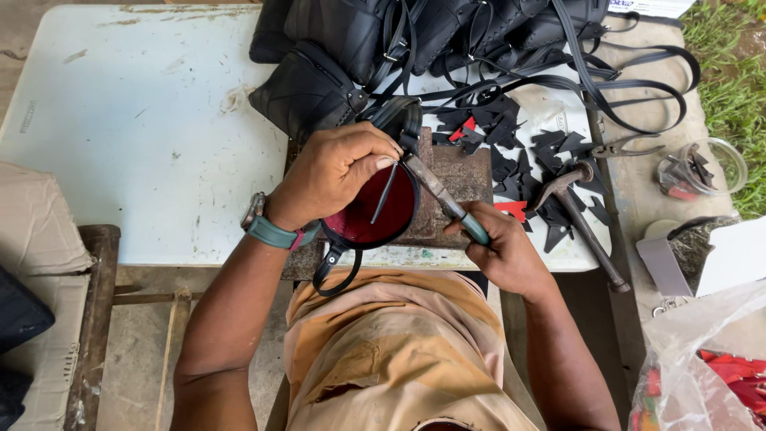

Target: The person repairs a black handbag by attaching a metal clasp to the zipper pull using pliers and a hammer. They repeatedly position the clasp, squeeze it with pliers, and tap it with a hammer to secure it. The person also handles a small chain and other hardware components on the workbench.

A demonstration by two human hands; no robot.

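Two hands work at the frame's centre. The left hand [335,172] pinches the rim of a small round black pouch with red lining [369,209], pressing it onto a rusty metal block [459,175]. The right hand [503,251] is closed around a green-handled pincer tool [445,198], its tip at the rim by the left thumb. Keeping the pouch flat on the block should steady the work. A hammer [578,215] lies to the right.
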